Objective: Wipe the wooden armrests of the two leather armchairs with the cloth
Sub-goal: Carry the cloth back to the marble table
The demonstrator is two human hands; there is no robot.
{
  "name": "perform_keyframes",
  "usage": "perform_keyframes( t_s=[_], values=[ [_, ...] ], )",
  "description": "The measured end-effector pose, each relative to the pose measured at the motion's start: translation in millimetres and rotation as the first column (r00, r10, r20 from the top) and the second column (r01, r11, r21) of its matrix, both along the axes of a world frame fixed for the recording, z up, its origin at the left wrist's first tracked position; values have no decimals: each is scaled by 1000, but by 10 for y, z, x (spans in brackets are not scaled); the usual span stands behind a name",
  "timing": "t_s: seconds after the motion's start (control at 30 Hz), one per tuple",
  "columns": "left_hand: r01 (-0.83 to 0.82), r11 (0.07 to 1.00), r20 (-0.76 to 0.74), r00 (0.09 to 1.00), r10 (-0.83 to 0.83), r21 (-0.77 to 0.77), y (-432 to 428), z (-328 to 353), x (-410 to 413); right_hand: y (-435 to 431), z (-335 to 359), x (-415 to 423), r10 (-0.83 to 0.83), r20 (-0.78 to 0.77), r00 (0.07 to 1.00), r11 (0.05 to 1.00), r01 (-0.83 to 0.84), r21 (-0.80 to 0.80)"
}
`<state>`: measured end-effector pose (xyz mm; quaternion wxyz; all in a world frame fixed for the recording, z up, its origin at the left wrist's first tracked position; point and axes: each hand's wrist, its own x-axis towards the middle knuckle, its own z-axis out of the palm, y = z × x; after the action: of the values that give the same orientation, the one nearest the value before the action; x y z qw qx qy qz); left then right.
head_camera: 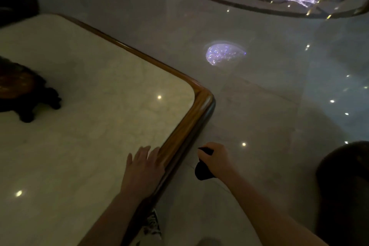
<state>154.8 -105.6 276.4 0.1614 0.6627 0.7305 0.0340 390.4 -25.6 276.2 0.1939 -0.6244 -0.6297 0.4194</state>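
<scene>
Two hands are in view. The right hand [216,159] is clenched around the dark crumpled cloth [202,170], held over the floor just right of the wood-edged marble tabletop [187,136]. The left hand [142,168] lies flat and empty on that tabletop's rim. A dark rounded shape, possibly a leather armchair [343,185], sits right of the cloth hand, nearer that hand; no armrest is discernible.

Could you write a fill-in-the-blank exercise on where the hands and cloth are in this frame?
1. The dark crumpled cloth is gripped in the ___ hand.
2. The left hand rests flat on the marble-topped table, by its ___ rim.
3. The cloth hangs over the ___, beside the table.

Missing words: right; wooden; floor
</scene>
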Motion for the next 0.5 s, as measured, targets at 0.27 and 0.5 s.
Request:
perform_keyframes(
  t_s=[0.27,0.5],
  values=[
    [-99,990,-9,995,99,-103,270,-459,-1046,406,-420,-1103,167,103,981,983,-158,-92],
    [-239,953,-29,971,237,-186,421,-1142,-1458,874,-957,-1868,331,159,930,942,-316,-111]
  ],
)
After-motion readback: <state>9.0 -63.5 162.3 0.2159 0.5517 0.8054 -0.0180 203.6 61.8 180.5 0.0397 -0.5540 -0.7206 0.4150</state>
